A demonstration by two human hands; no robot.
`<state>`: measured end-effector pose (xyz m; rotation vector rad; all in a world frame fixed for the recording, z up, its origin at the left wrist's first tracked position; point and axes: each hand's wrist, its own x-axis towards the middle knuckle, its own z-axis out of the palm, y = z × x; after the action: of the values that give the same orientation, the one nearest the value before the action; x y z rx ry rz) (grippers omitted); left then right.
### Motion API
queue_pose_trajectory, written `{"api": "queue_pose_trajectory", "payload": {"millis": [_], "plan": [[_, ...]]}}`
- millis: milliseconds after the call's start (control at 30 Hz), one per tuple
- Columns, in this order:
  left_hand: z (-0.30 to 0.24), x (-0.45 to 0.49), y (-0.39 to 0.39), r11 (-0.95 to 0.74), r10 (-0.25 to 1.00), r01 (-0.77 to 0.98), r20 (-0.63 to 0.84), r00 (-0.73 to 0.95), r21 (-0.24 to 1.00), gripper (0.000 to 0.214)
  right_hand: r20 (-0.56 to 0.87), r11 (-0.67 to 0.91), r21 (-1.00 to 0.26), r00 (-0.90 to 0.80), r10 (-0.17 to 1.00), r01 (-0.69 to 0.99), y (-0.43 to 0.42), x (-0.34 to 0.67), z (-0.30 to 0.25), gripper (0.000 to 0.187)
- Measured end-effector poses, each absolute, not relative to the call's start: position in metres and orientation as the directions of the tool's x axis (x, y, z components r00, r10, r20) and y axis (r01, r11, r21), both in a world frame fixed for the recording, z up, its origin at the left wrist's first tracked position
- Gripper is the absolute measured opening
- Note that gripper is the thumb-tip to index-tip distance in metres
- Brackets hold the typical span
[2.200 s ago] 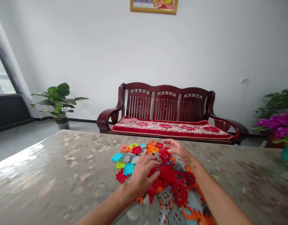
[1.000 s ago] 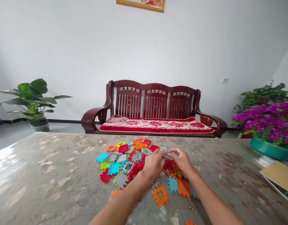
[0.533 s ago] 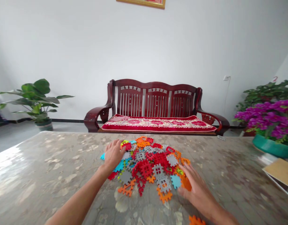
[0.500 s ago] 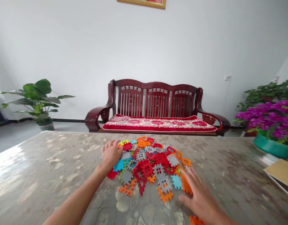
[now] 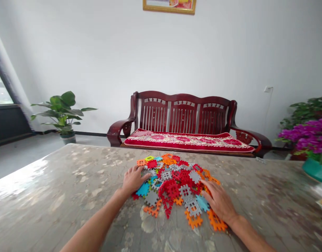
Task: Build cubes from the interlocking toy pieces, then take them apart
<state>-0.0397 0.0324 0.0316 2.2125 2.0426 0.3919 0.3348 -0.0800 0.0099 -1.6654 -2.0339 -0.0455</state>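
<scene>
A heap of flat, toothed plastic building tiles [image 5: 176, 182] in red, orange, grey, blue and yellow-green lies in the middle of the marbled table [image 5: 61, 196]. My left hand [image 5: 133, 180] lies on the heap's left edge, fingers stretched over blue and grey tiles. Over on the heap's right edge rests my right hand [image 5: 220, 202], fingers flat beside an orange tile [image 5: 217, 222]. Neither hand grips a tile.
A dark wooden bench [image 5: 185, 122] with a red patterned cushion stands beyond the table. A leafy green pot plant [image 5: 62, 113] is on the floor at the left. Purple flowers in a teal pot [image 5: 313, 147] stand at the table's right edge.
Both hands have drawn inward along the heap's sides, so the tiles sit more tightly bunched. The view has swung slightly left, so the flowers sit further right.
</scene>
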Motion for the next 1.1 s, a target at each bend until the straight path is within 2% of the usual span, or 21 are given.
{"api": "queue_pose_trajectory", "payload": {"millis": [133,300,700,867,1100], "plan": [[0.033,-0.031,0.029,-0.108,0.991,0.941,0.106,0.077,0.320,0.058,0.463,0.289,-0.329,-0.113,0.879,0.899,-0.072,0.329,0.010,0.043],[0.037,-0.021,0.029,-0.181,0.984,0.922,0.059,0.171,0.342,0.078,0.553,0.188,-0.392,0.067,0.831,0.900,-0.069,0.326,0.006,0.044],[0.041,0.001,0.036,-0.107,0.994,0.909,0.026,0.105,0.402,0.065,0.585,0.149,-0.356,0.095,0.806,0.923,-0.064,0.325,0.005,0.039],[0.043,0.000,0.033,-0.093,0.993,0.907,0.111,0.051,0.412,0.054,0.583,0.125,-0.353,0.114,0.804,0.927,-0.064,0.324,0.006,0.041],[0.062,0.009,0.033,-0.074,0.974,0.846,0.220,-0.052,0.528,0.047,0.577,0.091,-0.344,0.134,0.805,0.935,-0.063,0.323,0.007,0.044]]}}
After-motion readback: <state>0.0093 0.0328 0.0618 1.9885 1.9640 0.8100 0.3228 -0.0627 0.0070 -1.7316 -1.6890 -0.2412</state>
